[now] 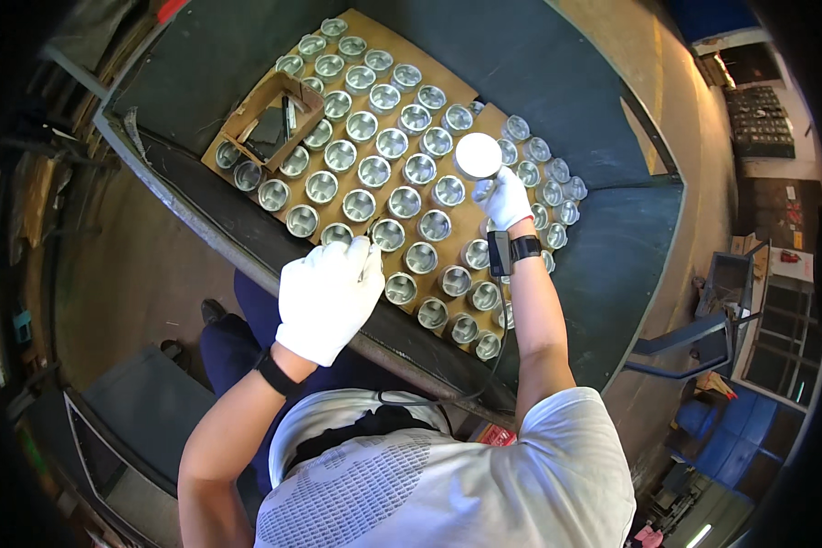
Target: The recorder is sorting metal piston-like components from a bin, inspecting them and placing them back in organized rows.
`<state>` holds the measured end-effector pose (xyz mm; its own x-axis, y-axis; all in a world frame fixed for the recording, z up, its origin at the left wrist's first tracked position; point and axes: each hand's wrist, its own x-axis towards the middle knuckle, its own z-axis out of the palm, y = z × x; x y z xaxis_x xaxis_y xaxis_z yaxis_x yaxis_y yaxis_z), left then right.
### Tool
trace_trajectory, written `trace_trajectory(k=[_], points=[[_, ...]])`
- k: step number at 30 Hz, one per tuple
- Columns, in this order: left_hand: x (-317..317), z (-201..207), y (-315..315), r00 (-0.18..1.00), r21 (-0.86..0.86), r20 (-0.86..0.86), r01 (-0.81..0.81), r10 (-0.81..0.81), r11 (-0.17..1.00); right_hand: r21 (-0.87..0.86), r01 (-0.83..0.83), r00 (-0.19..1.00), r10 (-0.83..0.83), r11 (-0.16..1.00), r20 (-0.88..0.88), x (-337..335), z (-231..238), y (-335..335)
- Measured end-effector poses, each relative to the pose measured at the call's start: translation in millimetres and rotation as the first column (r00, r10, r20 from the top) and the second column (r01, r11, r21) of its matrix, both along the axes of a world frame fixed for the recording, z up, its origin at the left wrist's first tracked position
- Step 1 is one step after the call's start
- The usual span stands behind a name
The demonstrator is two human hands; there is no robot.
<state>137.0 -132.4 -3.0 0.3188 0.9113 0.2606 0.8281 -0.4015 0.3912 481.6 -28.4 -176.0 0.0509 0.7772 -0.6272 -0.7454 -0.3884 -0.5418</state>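
Metal cups (374, 172) are lined on cardboard (436, 76).
Round white piece (478, 155) is clamped by fingers of right hand (504, 198); left hand (329, 294) is curled, finger closure unclear.

Metal cups (392, 142): upwards of fifty; exact total not determinable, some being overlapped or partly hidden. Round white-faced piece (478, 155): one. Grips: two, namely left grip (327, 297) and right grip (504, 198), both white-gloved. Black wristbands (272, 372): two, one per wrist. Bare forearms (537, 315): two. Open cardboard box (252, 105): one; contents not clear enough to count. Cardboard sheets (393, 41): at least two. Dark-walled bin (566, 73): one.
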Motion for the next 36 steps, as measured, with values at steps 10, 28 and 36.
trace_trajectory(k=[10, 28, 36], points=[[-9, -10, -2, 0.992, 0.043, 0.119, 0.033, -0.038, 0.999, 0.086, -0.152, 0.986, 0.146, 0.985, 0.076, -61, 98, -26], [-22, -21, 18, 0.815, -0.375, 0.576, 0.191, 0.067, 0.907, 0.470, -0.073, 0.823, 0.319, 0.880, -0.470, -136, 121, -54], [-23, -27, 24, 0.778, -0.395, 0.620, 0.197, 0.102, 0.898, 0.565, -0.078, 0.898, 0.304, 0.821, -0.318, -147, 111, -48]])
